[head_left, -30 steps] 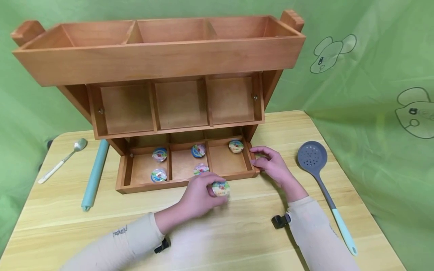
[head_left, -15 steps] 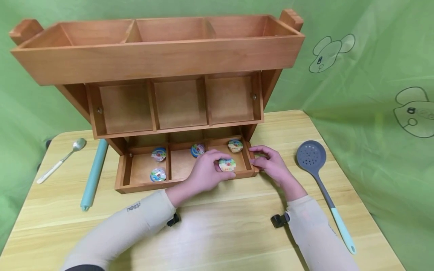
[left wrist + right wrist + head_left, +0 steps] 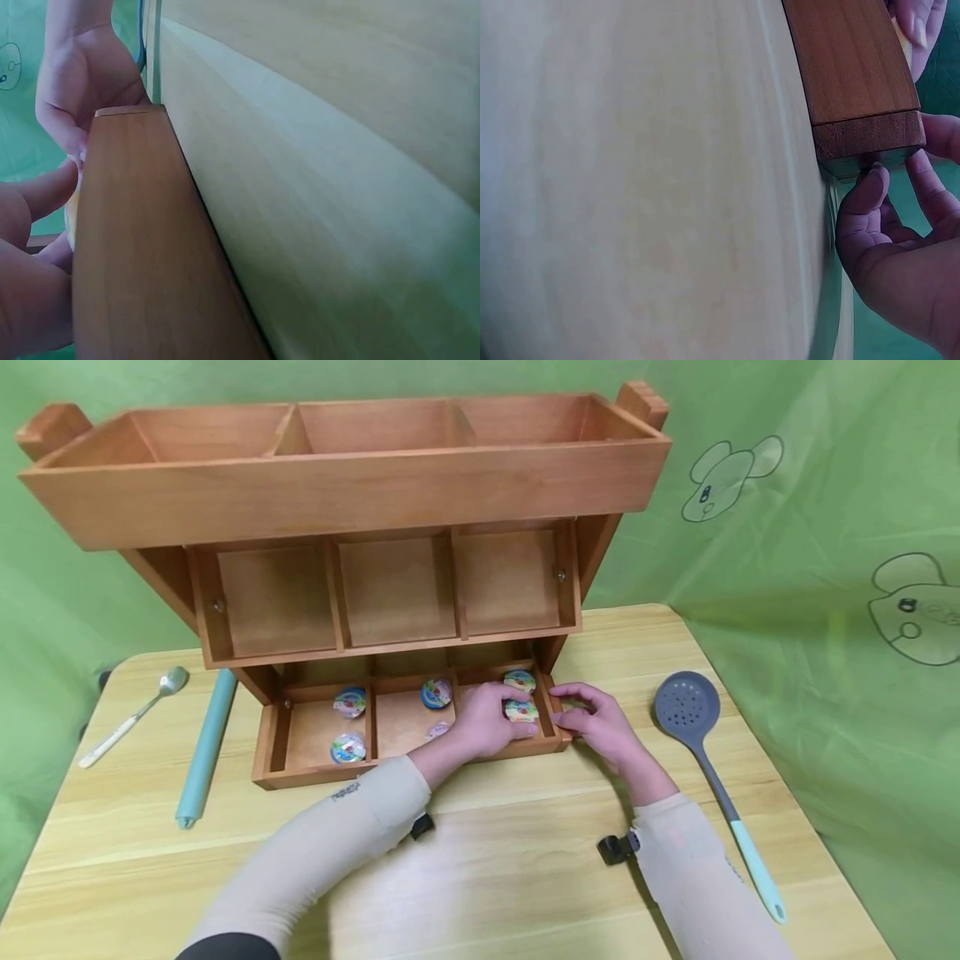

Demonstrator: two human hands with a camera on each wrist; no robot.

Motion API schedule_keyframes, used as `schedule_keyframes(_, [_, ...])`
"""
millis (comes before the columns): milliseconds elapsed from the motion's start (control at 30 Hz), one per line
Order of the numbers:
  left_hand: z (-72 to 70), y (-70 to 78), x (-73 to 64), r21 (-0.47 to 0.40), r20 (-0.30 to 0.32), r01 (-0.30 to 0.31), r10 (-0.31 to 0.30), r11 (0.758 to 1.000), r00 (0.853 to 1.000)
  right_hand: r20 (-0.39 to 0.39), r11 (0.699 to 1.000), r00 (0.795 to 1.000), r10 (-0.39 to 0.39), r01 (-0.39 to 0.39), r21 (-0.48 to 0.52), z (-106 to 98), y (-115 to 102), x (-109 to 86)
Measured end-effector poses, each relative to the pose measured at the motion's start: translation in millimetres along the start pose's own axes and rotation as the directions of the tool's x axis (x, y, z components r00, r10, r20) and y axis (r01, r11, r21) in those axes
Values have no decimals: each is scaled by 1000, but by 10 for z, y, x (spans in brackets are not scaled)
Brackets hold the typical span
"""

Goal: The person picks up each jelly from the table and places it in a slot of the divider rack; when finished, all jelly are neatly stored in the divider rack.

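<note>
In the head view my left hand (image 3: 483, 724) pinches a small foil-lidded jelly cup (image 3: 521, 711) inside the right compartment of the bottom tray. Another jelly cup (image 3: 519, 680) sits just behind it. The left wrist view shows only a sliver of the held cup (image 3: 72, 214) behind the tray's front wall (image 3: 142, 232). With thumb and fingertips, my right hand (image 3: 602, 724) grips the right end of the wooden rack's (image 3: 345, 497) bottom tray. In the right wrist view its thumb (image 3: 866, 191) lies against that end. My left hand partly hides a pink-lidded cup (image 3: 437, 728).
The left compartment holds two cups, one at the back (image 3: 349, 702) and one in front (image 3: 348, 747). A blue cup (image 3: 436, 693) sits in the middle one. A spoon (image 3: 135, 717) and a teal roll (image 3: 207, 747) lie left, a slotted skimmer (image 3: 716, 777) right.
My left hand has carried the jelly cup from in front of the tray, up and rightward over its front wall, into the right compartment. My right hand has stayed at the tray's end.
</note>
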State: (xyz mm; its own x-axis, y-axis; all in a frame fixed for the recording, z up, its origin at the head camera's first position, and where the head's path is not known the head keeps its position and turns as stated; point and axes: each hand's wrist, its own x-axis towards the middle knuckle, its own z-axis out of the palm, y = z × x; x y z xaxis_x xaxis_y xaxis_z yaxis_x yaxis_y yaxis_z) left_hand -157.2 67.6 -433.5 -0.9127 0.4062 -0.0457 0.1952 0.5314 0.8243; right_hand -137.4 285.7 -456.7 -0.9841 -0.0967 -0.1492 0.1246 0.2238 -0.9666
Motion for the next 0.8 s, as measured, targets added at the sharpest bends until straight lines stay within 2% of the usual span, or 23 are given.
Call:
schedule_keyframes(233, [35,19,45,2,78,66,-66,998,995,11,1000,1000,5,-5,1,8,-17,-6])
schedule_keyframes(433, [50,-1,55,-57,111,99,-92,993,990,15,1000,1000,1,-1,2,18,-40,-17])
schedule_keyframes(567, [54,-21,68,-68,121,104,-95,992,988,8,1000,1000,-1,1,0,21,-42,-15])
schedule_keyframes(800, [66,-27,90,-31,164,83,-76,996,984,11,999,1000,-9,9,31,23,-22,-7])
